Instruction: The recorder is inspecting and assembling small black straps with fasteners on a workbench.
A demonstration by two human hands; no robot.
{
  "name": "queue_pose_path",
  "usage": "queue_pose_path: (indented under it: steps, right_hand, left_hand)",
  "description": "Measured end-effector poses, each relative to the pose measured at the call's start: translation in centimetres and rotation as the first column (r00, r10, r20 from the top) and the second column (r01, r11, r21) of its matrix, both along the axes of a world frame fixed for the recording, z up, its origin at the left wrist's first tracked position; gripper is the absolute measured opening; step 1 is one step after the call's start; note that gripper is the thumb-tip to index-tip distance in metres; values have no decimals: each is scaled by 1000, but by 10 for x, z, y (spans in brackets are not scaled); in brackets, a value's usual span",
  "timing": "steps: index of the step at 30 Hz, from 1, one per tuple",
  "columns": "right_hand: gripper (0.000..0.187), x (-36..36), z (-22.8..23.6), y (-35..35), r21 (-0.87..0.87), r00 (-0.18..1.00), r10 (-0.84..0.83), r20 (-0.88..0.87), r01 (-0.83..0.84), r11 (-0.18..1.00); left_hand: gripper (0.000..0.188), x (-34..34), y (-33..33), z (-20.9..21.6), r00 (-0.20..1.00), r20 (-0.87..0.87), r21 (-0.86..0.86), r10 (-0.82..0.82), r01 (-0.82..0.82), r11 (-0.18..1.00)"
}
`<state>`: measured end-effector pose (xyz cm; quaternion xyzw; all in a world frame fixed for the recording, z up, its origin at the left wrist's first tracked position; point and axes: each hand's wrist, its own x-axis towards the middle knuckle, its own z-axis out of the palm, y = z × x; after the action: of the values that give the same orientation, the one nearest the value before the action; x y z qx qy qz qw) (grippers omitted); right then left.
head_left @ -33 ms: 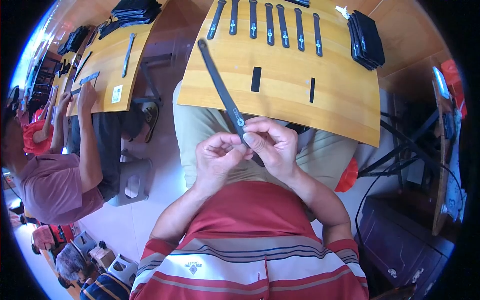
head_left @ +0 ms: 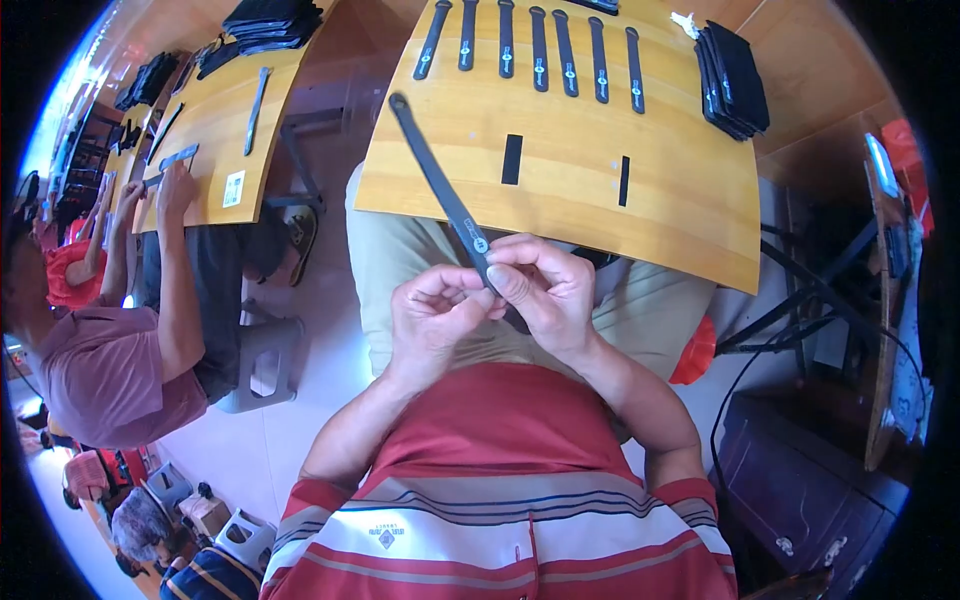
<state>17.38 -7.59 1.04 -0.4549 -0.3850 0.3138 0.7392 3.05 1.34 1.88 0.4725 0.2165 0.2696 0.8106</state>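
Note:
Both hands pinch the near end of a long dark grey strap (head_left: 436,178) with a rounded far tip and a pale printed mark. It slants up and to the left, over the table's front edge. My left hand (head_left: 437,312) is closed, its thumb and fingers at the strap's lower end. Just above, my right hand (head_left: 543,294) presses thumb and forefinger on the strap beside the mark. The fingers hide the strap's lower end. Several similar straps (head_left: 507,40) lie in a row at the table's far side.
On the wooden table (head_left: 440,185) lie two short black strips (head_left: 512,160), (head_left: 625,181) and a stack of black pieces (head_left: 732,80) at far right. At left, a co-worker (head_left: 120,370) handles a strip at another table (head_left: 215,190). A dark cabinet (head_left: 800,490) stands at lower right.
The strap's far tip has dipped slightly toward me and to the left, so the strap bends a little more. My hands keep their places.

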Motion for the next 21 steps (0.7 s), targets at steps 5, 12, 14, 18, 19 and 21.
queue_pose_path:
  steps: [5,12,14,18,19,21]
  right_hand:
    - [13,0,-4,0,-39,997,8,-73,-11,999]
    - [15,0,-14,-1,-88,997,-17,-75,10,996]
    - [15,1,-15,-1,-103,997,-14,-71,7,995]
    - [15,7,-8,-1,-144,993,-18,114,34,989]
    - [16,9,-5,0,-159,969,-32,247,73,985]
    - [17,17,0,1,-88,884,-70,462,124,988]
  left_hand:
    - [11,-1,0,-4,1000,-15,-6,-3,3,1000]
    - [14,0,0,1,979,-198,229,-50,96,969]
    - [14,-1,0,4,973,-225,258,-50,109,960]
    - [14,-2,-1,5,966,-259,332,-6,95,939]
    - [14,-2,0,5,966,-258,332,-5,94,938]
    - [13,-3,0,5,958,-285,396,28,91,914]
